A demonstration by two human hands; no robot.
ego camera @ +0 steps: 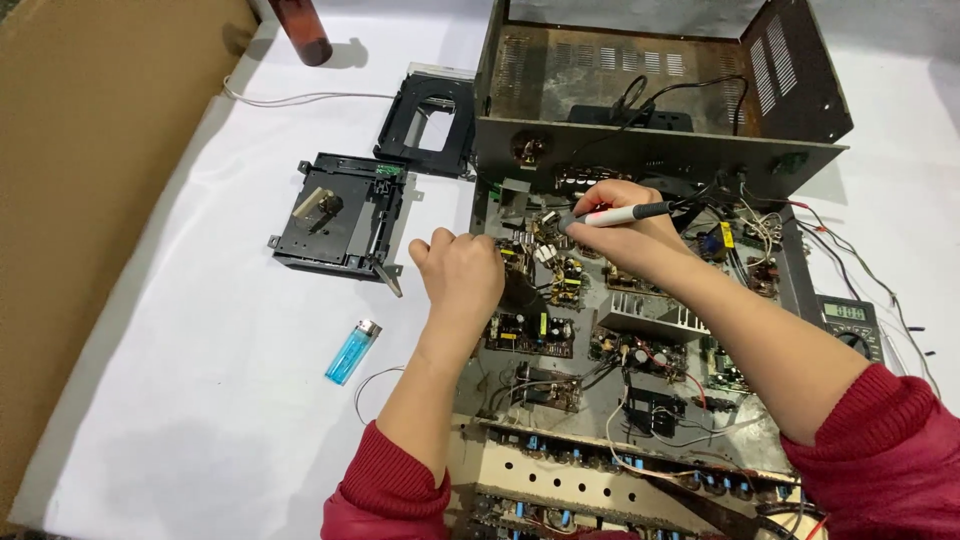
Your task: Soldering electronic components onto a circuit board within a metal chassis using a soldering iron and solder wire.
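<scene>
Opened electronic chassis under work, seen from above. The grey metal case with vented walls (pixel 640 110) stands at the far side of the white tabletop (pixel 200 420), its cover off and its interior bare; the crowded bed of small green and brown circuit boards (pixel 600 330) lies exposed in front of it, reaching to the near edge. The right hand (pixel 620 215) closes its grip around a slim white and black pen-shaped probe (pixel 625 213), tip pointing left onto the far boards. The left hand (pixel 462 270) is curled shut over the left edge of the boards; what it pinches, if anything, cannot be told. Disassembly appears complete: two black plastic drive frames (pixel 345 215) lie removed to the left, well apart from the chassis. Work on the boards appears in progress, with all wiring loose and nothing refitted. A blue translucent lighter (pixel 352 352) lies near left; a digital multimeter (pixel 850 320) sits at right
</scene>
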